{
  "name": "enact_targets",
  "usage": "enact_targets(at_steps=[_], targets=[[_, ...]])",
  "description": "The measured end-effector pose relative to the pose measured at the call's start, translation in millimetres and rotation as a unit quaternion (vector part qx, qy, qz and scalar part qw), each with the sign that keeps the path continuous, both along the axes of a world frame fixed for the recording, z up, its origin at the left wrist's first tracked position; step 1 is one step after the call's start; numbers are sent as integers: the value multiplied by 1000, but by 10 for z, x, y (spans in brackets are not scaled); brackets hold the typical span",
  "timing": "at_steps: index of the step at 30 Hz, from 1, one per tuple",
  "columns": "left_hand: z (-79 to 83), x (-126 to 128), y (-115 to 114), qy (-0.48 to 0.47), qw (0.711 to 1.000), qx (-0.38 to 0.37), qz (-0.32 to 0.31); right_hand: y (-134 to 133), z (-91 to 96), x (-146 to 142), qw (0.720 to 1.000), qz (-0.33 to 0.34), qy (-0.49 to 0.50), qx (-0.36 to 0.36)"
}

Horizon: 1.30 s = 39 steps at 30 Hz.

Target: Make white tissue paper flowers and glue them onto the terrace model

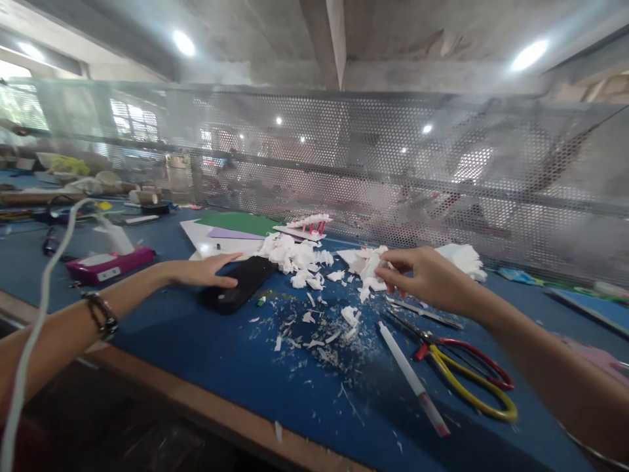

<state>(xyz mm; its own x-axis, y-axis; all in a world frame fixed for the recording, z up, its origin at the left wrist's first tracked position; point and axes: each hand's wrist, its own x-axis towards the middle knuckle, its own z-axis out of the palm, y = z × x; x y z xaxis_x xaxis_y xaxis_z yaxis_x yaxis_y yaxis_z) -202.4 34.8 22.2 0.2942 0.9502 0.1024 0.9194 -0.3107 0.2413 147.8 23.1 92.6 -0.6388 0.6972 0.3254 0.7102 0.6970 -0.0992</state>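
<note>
My left hand [206, 269] reaches in from the left with thumb and fingers apart. Its fingertips are at the near-left side of a black phone [243, 283] lying flat on the table. My right hand [420, 274] has its fingers bent together on a crumpled white paper piece [369, 265]. A heap of torn white scraps [295, 252] lies between the two hands. Below my right hand are a white pen [407, 370], scissors [462, 373] with one red and one yellow handle, and a slim metal blade [425, 313].
Small white shavings [319, 344] litter the blue tabletop [206, 367]. Green sheet [236, 223] and white sheets lie behind the phone, near a white piece with red sticks [314, 226]. A magenta box [111, 263] and white cable [46, 288] are left. Perforated metal screen [314, 157] stands behind.
</note>
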Motion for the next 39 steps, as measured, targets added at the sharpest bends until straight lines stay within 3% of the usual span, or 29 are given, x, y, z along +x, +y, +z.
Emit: enact_targets(at_steps=[8, 11, 14, 17, 21, 25, 29, 36, 39], targets=[[460, 624, 96, -53, 992, -22, -115, 89, 9, -34, 999, 15, -24, 25], [530, 935, 112, -130, 975, 0, -182, 129, 34, -51, 999, 18, -10, 28], [571, 1361, 182, -230, 935, 47, -267, 216, 74, -46, 998, 2, 38, 55], [648, 1764, 371, -263, 924, 72, -267, 355, 107, 41, 991, -25, 103, 85], [760, 2113, 681, -275, 911, 112, -285, 529, 134, 257, 979, -60, 170, 91], [715, 2377, 807, -266, 910, 127, -291, 592, 151, 415, 973, -87, 195, 93], [589, 2493, 874, -231, 920, 99, -301, 581, 154, 458, 970, -120, 169, 127], [457, 2205, 1116, -203, 934, 41, -291, 650, 68, 462, 975, -122, 139, 124], [338, 2208, 1156, -196, 940, 28, -277, 696, -25, 415, 978, -118, 138, 104]])
